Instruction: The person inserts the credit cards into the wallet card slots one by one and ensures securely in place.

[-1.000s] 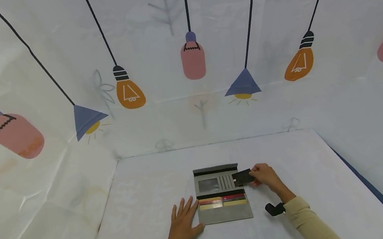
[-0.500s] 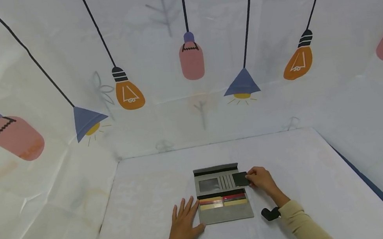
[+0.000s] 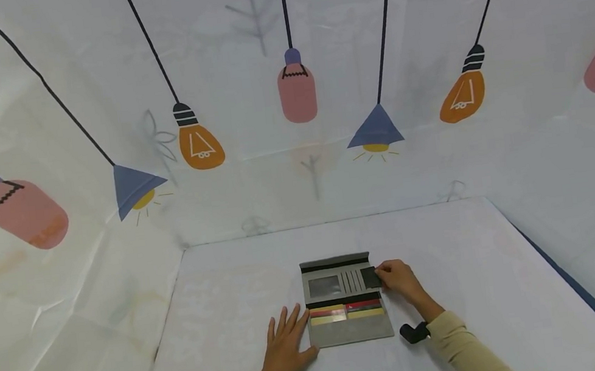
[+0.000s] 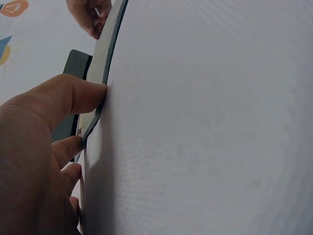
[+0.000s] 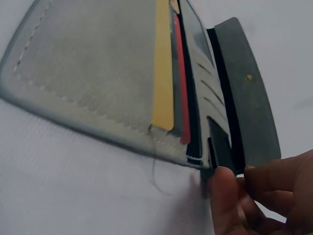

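Observation:
A grey wallet [image 3: 350, 332] lies unfolded on the white table. My left hand [image 3: 287, 349] rests with fingers spread at its lower left, fingertips right at the left edge. In the left wrist view the thumb [image 4: 88, 97] touches the wallet's edge. My right hand [image 3: 401, 279] is at the upper right side, pinching the outer end of a black card [image 3: 370, 277]. Most of that card sits in the slot beside the clear window [image 3: 324, 287]. In the right wrist view, thumb and fingers meet at the black card [image 5: 222, 144], partly hiding its outer end.
Yellow cards [image 5: 163, 73] and a red card [image 5: 182, 83] fill the wallet's lower pockets. The wallet's flap [image 5: 249, 93], with a small snap, lies folded back. A loose thread [image 5: 155, 171] hangs from the edge. A black wrist camera [image 3: 415, 333] sits by the right sleeve [image 3: 467, 344].
The right hand has moved left, sliding the black card from sticking far out to mostly inside the slot. The left hand has stayed in place.

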The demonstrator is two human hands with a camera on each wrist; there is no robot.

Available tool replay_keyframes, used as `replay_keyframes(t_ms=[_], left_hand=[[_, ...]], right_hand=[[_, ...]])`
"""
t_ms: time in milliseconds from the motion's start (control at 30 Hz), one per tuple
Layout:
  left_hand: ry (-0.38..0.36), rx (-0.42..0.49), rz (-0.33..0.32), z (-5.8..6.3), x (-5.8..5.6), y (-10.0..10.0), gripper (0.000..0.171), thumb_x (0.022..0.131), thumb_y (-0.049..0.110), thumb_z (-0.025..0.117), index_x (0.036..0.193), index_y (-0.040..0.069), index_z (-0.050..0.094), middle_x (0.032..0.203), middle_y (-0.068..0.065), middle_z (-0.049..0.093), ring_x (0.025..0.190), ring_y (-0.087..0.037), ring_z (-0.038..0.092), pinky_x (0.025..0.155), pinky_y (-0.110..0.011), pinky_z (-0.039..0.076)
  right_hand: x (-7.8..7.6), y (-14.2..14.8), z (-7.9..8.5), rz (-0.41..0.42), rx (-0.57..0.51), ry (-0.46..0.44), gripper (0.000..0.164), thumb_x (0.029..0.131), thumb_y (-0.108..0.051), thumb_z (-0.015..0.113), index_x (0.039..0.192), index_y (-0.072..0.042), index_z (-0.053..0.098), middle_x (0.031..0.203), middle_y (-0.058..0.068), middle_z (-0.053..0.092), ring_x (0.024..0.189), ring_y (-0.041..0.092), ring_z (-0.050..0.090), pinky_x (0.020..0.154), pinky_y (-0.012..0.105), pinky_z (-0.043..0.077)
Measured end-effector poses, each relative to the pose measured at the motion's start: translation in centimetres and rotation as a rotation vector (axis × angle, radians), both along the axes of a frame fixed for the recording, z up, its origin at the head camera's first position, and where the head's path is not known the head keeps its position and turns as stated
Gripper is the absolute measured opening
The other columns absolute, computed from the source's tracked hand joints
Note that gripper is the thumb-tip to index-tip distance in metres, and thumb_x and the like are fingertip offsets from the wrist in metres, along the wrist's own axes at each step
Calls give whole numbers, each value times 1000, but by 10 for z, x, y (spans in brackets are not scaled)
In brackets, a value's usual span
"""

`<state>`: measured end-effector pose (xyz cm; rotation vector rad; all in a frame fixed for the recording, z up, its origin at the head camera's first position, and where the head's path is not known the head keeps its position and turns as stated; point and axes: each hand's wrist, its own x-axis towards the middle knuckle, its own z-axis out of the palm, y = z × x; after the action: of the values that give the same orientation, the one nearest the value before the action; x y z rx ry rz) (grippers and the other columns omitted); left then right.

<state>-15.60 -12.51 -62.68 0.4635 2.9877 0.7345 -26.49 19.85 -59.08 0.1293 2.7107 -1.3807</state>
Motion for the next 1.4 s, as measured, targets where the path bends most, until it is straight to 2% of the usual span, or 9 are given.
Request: replay_keyframes(t_ms=[133, 367, 700, 833, 967, 1067, 1133, 1267, 1400], left_hand=[[4, 3, -2, -1, 0, 0, 79, 83, 48, 71, 152, 22, 44, 163, -7, 35, 152, -40, 24, 118, -67, 11], [37, 62, -19, 0, 2, -1, 77, 81, 43, 71, 150, 19, 47, 160, -9, 39, 150, -44, 27, 116, -68, 12], [20, 54, -12, 1, 1, -1, 78, 81, 42, 72, 151, 19, 46, 161, -9, 37, 151, -43, 24, 117, -67, 10], [16, 53, -11, 0, 2, -1, 78, 82, 43, 72, 151, 19, 45, 161, -9, 37, 151, -43, 24, 117, -67, 10], [37, 49, -13, 0, 2, -1, 78, 81, 43, 73, 151, 19, 46, 161, -10, 38, 150, -44, 26, 117, -68, 11], [39, 39, -7, -1, 2, -1, 79, 81, 43, 72, 151, 20, 45, 161, -8, 37, 151, -42, 25, 118, -66, 11], [38, 33, -7, -2, 1, -2, 78, 81, 44, 72, 151, 20, 45, 162, -8, 37, 151, -41, 25, 118, -66, 11], [19, 40, -7, -2, 1, -2, 78, 82, 45, 71, 151, 21, 45, 162, -7, 35, 152, -40, 23, 119, -65, 9], [14, 26, -8, -3, 2, -2, 77, 83, 46, 69, 152, 21, 45, 163, -6, 35, 152, -40, 23, 119, -65, 10]], right_hand=[[0, -4, 3, 17, -10, -33, 22, 96, -13, 59, 95, 2, 75, 69, 3, 65, 59, 13, 58, 54, 26, 46], [1, -9, 8, 57, 2, -28, 34, 97, -15, 55, 68, -1, 65, 53, -2, 49, 52, 13, 49, 50, 27, 40], [3, -15, 14, 79, -2, -106, 34, 98, -14, 51, 72, 0, 68, 59, 0, 53, 57, 14, 50, 52, 26, 40], [4, -18, 13, 87, 10, -102, 34, 95, -9, 47, 64, -5, 60, 57, -1, 49, 54, 13, 45, 50, 25, 36], [5, -21, 9, 163, 83, 22, 40, 94, -2, 45, 54, -10, 46, 56, 1, 42, 51, 12, 37, 48, 24, 31], [8, -24, 5, 200, 153, 123, 43, 96, 0, 45, 54, -11, 42, 66, 7, 43, 56, 15, 38, 51, 25, 33], [10, -25, 2, 193, 172, 159, 42, 97, 0, 46, 56, -8, 45, 76, 11, 46, 62, 17, 40, 54, 27, 35], [15, -25, -5, 174, 209, 234, 35, 98, 0, 49, 63, 1, 55, 82, 16, 48, 68, 20, 43, 57, 30, 38], [21, -24, -11, 185, 269, 332, 21, 95, 1, 55, 88, 14, 70, 82, 17, 51, 70, 20, 47, 59, 32, 42]])
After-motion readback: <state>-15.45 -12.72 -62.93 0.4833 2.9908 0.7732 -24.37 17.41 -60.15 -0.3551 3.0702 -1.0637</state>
